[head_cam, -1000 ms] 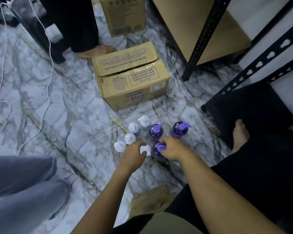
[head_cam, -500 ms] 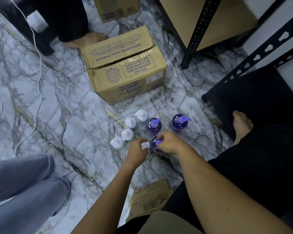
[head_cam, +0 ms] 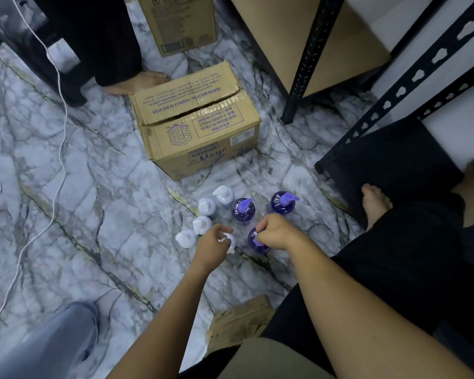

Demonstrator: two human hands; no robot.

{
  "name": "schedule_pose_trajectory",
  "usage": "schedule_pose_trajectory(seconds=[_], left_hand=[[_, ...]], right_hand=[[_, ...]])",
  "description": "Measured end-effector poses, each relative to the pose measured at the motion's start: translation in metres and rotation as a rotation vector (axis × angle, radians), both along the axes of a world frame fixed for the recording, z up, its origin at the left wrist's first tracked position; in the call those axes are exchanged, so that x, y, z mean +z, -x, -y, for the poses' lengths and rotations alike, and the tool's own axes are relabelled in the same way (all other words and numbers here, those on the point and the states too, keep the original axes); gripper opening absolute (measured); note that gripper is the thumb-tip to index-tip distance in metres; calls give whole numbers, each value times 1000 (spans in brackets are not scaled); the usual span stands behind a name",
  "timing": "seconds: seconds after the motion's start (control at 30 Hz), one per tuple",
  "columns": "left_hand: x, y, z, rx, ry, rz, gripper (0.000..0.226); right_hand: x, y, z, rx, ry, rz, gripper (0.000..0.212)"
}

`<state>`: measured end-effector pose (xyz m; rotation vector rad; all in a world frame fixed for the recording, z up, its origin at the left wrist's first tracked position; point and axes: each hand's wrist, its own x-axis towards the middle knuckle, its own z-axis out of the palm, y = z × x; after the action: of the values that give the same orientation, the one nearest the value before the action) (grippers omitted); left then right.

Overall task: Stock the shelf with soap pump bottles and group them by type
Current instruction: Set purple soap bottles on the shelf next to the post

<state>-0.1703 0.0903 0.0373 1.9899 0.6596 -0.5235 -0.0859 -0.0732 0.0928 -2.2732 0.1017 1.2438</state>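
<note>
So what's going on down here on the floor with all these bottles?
A person crouches over soap pump bottles standing on the marble floor. The left hand holds a white pump bottle by its top, and the right hand holds a purple bottle. Four more white bottles and two purple ones stand nearby. None is on the shelf yet.

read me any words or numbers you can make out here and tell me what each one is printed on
All legible print is upside down on the cardboard box:
"BUATAN MALAYSIA / PRODUCT OF MALAYSIA" on its top flap.
"ATTENTION CASE DESIGN TO STACK: MAX: 5 LAYERS/PALLET MAX: 1 PALLET HEIGHT" in a frame on its side.
"Mayo" lower on that side.
Too small or blurred: the number above "Mayo", the white sticker, the far box and the soap bottles.
</note>
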Motion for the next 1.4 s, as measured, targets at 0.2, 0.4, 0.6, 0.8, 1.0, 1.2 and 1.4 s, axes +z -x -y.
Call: schedule_pose_trajectory(seconds=[0.2, 0.4, 0.6, 0.8, 1.0, 1.2, 1.4], left_hand=[[31, -5, -5, -45, 42, 39, 26], [76, -19, -1, -235, -22, 67, 12], [145, -51, 10, -407, -111, 170, 10], [224, -77, 31, -535, -169, 334, 9], [317, -105, 63, -736, -344, 539, 7], [410, -123, 102, -900, -375, 715, 7], [495, -126, 149, -963, -303, 915, 11]], right_hand=[[42, 13, 13, -13, -3, 128, 19], [88, 22, 15, 60, 30, 407, 20], [167, 10, 43, 47, -22, 571, 20], [253, 3, 69, 63, -49, 719, 28], [339, 0, 101, 43, -25, 886, 28], [427, 8, 141, -30, 70, 1057, 30], [507, 26, 183, -116, 134, 1172, 31]])
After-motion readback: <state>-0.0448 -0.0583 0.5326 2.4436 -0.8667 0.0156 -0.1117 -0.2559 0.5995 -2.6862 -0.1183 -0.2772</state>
